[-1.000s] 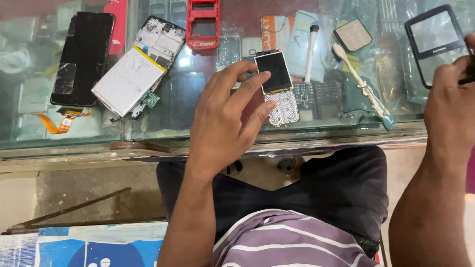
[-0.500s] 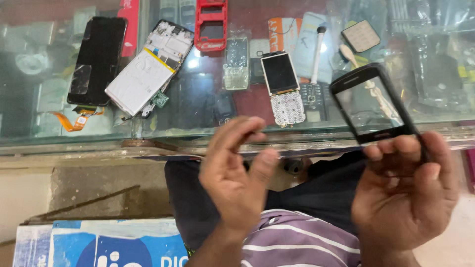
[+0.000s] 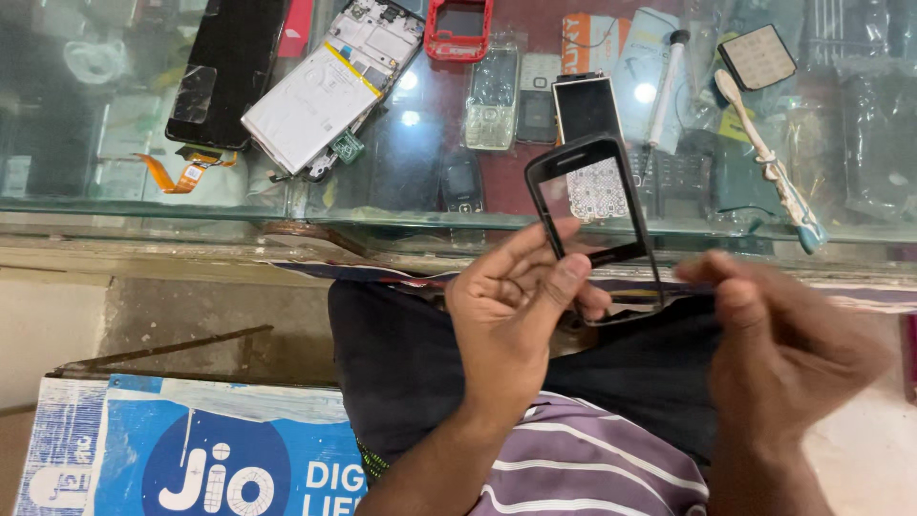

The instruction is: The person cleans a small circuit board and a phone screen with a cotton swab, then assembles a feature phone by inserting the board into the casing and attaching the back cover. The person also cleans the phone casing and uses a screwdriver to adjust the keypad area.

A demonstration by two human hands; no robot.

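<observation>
Black phone front frame (image 3: 594,225) is held in the air above the lap, just in front of the near edge of the glass counter (image 3: 115,205), tilted, its open window showing the parts on the counter behind it. It rests on nothing.

Judgement on handling: the frame looks thin and bendable, so it is best gripped by its edges only, with light pressure, kept flat between both hands and not twisted. Keeping it over the lap or the counter edge means a slip costs little.

Position relative to fingers: left hand (image 3: 506,315) is at the frame's lower left side, fingers (image 3: 564,277) curled, thumb and forefinger pinching the left rail near the bottom corner. Right hand (image 3: 783,354) is at the lower right; it is blurred, fingers bunched loosely together, and whether they touch the frame's bottom edge I cannot tell.

Outward, on the counter: a small phone board with screen and keypad (image 3: 590,143) behind the frame, a toothbrush (image 3: 769,162) toward the right end, a red phone shell (image 3: 458,29) at the far edge, an opened smartphone (image 3: 325,86) and a black screen panel (image 3: 224,72) toward the left. A blue and white box (image 3: 191,449) lies on the floor at lower left.
</observation>
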